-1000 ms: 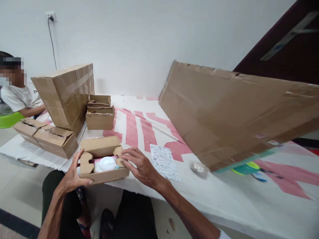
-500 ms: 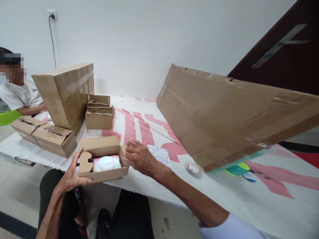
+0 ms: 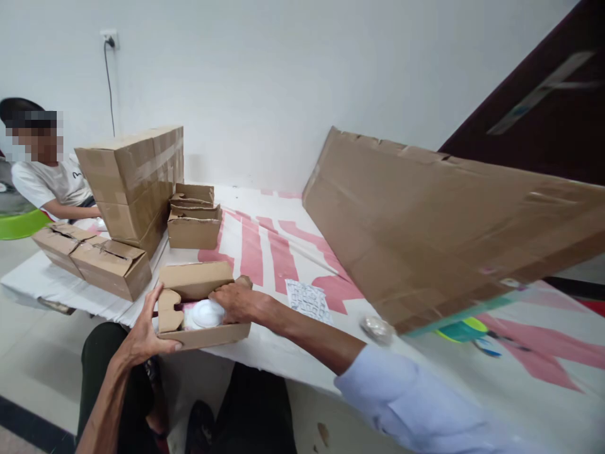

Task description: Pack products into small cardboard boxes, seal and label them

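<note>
A small open cardboard box (image 3: 208,335) sits at the near edge of the table (image 3: 425,372). Inside it lies a round white item (image 3: 207,313) on pink and pale packing. My left hand (image 3: 144,331) grips the box's left end, thumb along the front wall and fingers up by the left flap. My right hand (image 3: 236,301) reaches over the right flap into the box, fingers curled down beside the white item. Whether the fingers hold anything is hidden.
A big taped carton (image 3: 137,183) and closed small boxes (image 3: 111,268) stand at the left, two open boxes (image 3: 193,227) behind. A large flat cardboard box (image 3: 449,227) leans at the right. A printed sheet (image 3: 308,301), a small wrapped roll (image 3: 377,328) and green-yellow items (image 3: 460,329) lie nearby. Another person (image 3: 47,183) sits far left.
My right hand moved left from beside the box's right end to over the right flap and into the box. The left hand kept its grip on the box.
</note>
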